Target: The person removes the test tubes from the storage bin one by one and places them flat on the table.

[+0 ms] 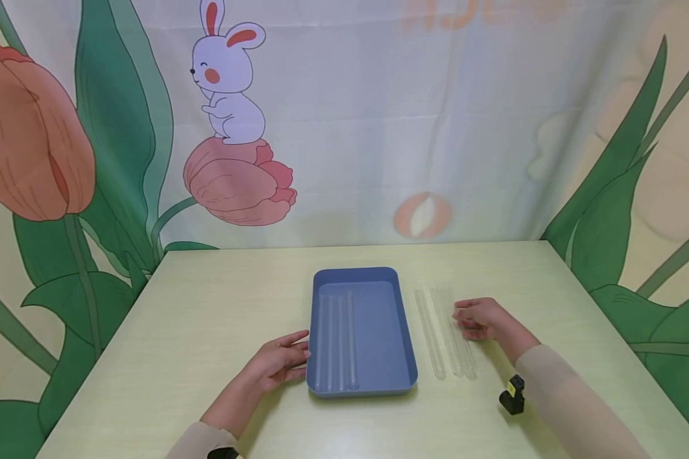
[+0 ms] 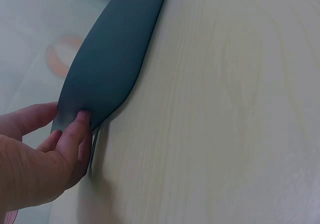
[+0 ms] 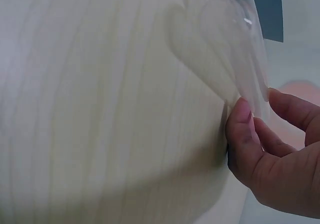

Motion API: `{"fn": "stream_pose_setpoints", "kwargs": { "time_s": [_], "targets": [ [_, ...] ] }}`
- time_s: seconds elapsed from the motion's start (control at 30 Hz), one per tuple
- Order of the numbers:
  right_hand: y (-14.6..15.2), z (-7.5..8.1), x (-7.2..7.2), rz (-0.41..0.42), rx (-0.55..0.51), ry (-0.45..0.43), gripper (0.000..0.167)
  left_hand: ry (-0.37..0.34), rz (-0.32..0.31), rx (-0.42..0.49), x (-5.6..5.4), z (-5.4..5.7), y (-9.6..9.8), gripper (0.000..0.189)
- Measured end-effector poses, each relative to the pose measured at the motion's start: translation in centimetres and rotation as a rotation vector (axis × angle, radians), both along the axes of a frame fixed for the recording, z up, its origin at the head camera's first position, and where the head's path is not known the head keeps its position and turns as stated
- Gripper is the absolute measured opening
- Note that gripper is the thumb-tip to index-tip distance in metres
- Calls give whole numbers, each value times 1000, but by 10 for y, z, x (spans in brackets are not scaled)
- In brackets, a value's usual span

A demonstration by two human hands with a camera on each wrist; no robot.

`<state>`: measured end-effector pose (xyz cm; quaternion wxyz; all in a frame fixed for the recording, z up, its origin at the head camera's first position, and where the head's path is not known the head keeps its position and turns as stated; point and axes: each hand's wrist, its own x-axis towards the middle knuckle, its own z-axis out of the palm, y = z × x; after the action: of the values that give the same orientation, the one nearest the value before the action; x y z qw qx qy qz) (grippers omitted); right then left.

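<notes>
A blue rectangular tray lies on the table, with several clear test tubes side by side along its left half. My left hand rests its loosely extended fingers against the tray's left wall; the left wrist view shows the fingertips on the outside of that wall. To the right of the tray, more clear test tubes lie lengthwise, rounded ends towards me. My right hand is at the rightmost ones. In the right wrist view, its thumb and fingers pinch a test tube from both sides.
The pale wood-grain table carries the tray and tubes. Behind it hangs a printed curtain with a rabbit and tulips. A small black device is strapped at my right wrist.
</notes>
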<state>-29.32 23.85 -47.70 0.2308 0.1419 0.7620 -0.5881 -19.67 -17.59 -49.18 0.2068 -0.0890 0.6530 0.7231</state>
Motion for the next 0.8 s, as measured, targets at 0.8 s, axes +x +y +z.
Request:
{"fn": "stream_pose_setpoints", "kwargs": {
  "time_s": [0.8],
  "targets": [
    [-23, -4, -6, 33, 82, 16, 56, -10, 17, -15, -1, 1, 2, 62]
  ]
}}
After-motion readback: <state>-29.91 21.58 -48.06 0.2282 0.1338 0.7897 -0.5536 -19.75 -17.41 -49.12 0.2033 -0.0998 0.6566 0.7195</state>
